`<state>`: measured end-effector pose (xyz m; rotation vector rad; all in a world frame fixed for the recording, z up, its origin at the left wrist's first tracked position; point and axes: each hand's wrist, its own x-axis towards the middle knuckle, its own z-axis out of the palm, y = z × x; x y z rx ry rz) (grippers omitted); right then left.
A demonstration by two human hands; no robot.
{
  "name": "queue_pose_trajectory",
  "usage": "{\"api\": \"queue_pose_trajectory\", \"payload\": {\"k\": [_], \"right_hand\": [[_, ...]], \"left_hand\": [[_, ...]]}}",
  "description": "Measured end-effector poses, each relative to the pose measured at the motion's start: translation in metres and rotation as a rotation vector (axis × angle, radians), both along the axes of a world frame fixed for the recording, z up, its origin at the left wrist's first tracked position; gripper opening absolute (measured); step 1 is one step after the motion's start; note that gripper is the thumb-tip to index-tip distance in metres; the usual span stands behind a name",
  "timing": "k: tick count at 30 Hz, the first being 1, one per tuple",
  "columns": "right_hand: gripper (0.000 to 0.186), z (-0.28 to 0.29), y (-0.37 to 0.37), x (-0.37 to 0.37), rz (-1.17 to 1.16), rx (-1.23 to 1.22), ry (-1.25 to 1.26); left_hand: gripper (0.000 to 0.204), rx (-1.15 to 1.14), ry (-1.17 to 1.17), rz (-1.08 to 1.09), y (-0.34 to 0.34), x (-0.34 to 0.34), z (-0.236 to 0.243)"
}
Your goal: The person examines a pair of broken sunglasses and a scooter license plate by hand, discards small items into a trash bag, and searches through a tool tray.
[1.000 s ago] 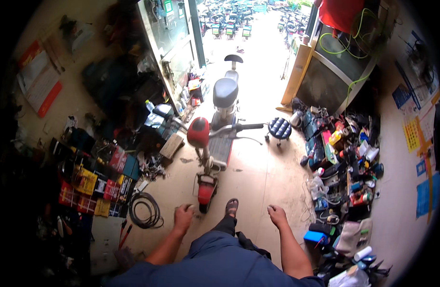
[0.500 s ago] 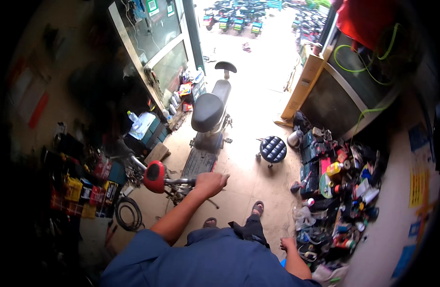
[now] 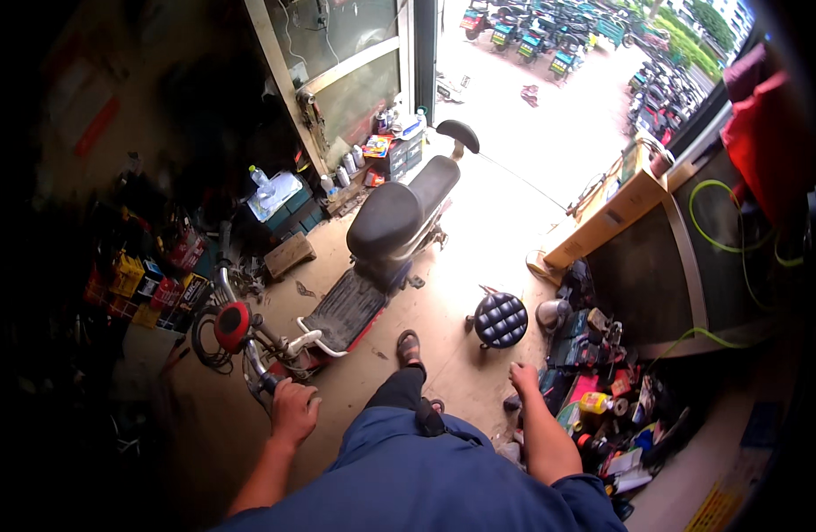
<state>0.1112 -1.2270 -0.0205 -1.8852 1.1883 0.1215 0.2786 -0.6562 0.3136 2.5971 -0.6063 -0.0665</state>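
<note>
My left hand [image 3: 294,412] is wrapped round the black rubber grip [image 3: 269,383] on the near handlebar end of an electric scooter. The scooter [image 3: 386,226] stands on the floor to my left, its long black seat and backrest toward the doorway. At the handlebar sits a round red housing [image 3: 231,328] with a dark face. White curved tubing [image 3: 312,342] rises by the black footboard [image 3: 347,308]. My right hand [image 3: 524,379] hangs at my right side with its fingers curled in, nothing visible in it. Nearest to it is a round black padded stool [image 3: 500,320] on casters.
Tools, bottles and parts pile along the right wall [image 3: 603,403]. Boxes [image 3: 151,284] crowd the left side, near a coiled black cable [image 3: 211,341]. A wooden block [image 3: 290,255] lies on the floor. A tall cardboard box [image 3: 607,217] flanks the doorway. Parked scooters [image 3: 532,40] stand outside.
The scooter's handlebar has swung left and nearer with my left hand on its grip, and the scooter now stands slanted. My right hand has come forward. My view has turned and my feet have stepped.
</note>
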Motion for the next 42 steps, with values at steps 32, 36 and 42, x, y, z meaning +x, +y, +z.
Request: {"api": "queue_pose_trajectory", "payload": {"k": [32, 36, 42], "right_hand": [[0.098, 0.09, -0.24, 0.781, 0.613, -0.285, -0.03], [0.07, 0.087, -0.234, 0.858, 0.748, -0.109, -0.029], [0.04, 0.082, -0.236, 0.88, 0.71, 0.304, -0.036]], "left_hand": [[0.084, 0.45, 0.026, 1.6, -0.072, 0.034, -0.048], [0.075, 0.396, 0.013, 1.636, -0.076, 0.02, -0.061], [0.071, 0.479, 0.03, 1.804, -0.144, 0.057, -0.078]]}}
